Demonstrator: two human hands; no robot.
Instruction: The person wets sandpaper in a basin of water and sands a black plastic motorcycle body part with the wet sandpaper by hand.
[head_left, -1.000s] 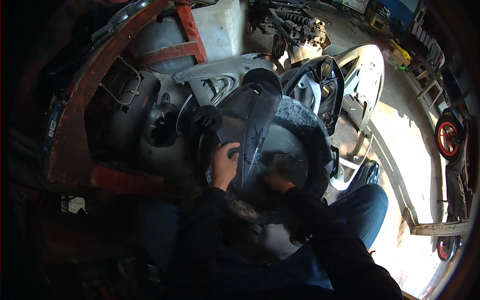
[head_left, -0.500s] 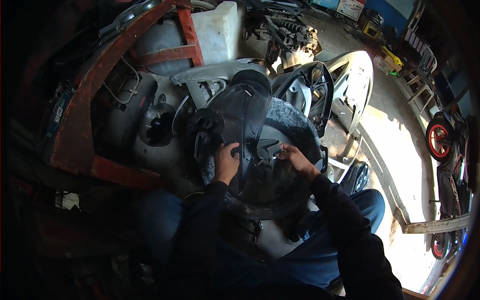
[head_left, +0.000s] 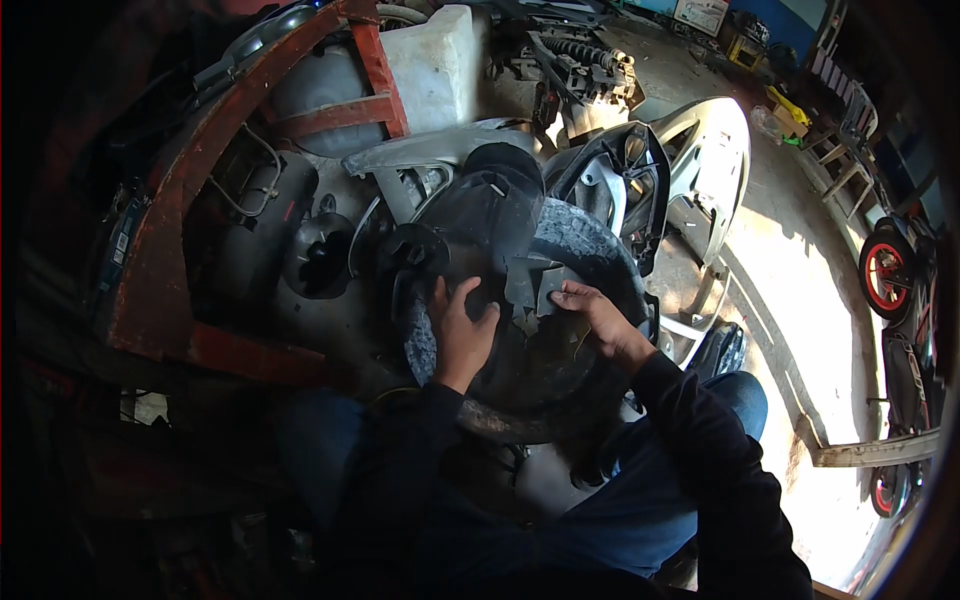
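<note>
A dark plastic panel lies tilted across the left side of a round black basin between my knees. My left hand is over the panel's lower part, thumb and fingers apart; whether it presses on the surface is hard to tell. Between the thumb and fingers of my right hand is a small grey sheet, held above the basin beside the panel. The basin's inside is dark, and its contents cannot be made out.
A red metal frame stands at the left, near a dark cylinder. Pale body panels lie beyond the basin. Farther right are a motorcycle wheel and a wooden beam.
My right hand has come up out of the basin with the grey sheet. My left hand has opened wider and shifted slightly right. The panel's lower end now sits differently, partly hidden by my hand.
</note>
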